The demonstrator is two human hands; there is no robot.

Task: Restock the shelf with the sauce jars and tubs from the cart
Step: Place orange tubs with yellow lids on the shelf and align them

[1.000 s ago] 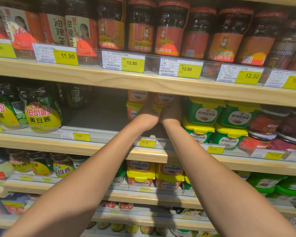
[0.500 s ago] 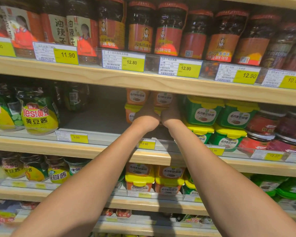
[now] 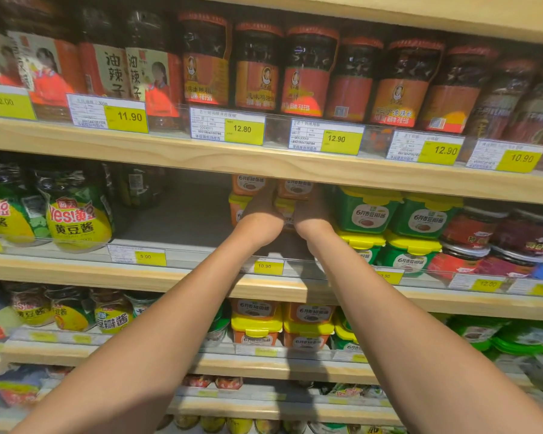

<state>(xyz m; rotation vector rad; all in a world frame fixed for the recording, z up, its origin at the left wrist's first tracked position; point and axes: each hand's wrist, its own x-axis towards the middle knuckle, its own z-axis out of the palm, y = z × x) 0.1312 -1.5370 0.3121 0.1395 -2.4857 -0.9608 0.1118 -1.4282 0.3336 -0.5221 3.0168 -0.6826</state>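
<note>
Shelf unit [image 3: 264,170]: wood boards, several tiers, clear front rail w/ price tags on each. Mid tier [image 3: 76,270]: both my forearms go in over its front rail, side by side, wrists nearly touching.

Top tier: row of dark sauce jars [image 3: 257,67], red lids, upright. Mid tier, R of my arms: green tubs [image 3: 367,214] w/ yellow lids, stacked two high. Mid tier, L end: yellow-label jar [image 3: 79,220], at the front rail.

Task item: orange tubs [image 3: 251,183], stacked two high, set well back on mid tier, just L of the green tubs. L hand [image 3: 261,219] and R hand [image 3: 314,219] are both up against this stack, backs of hands toward me. Fingers are hidden behind the hands, so I cannot tell grip vs. flat contact on either side.

Price tag [image 3: 265,266] below my L wrist reads 10.90.
</note>
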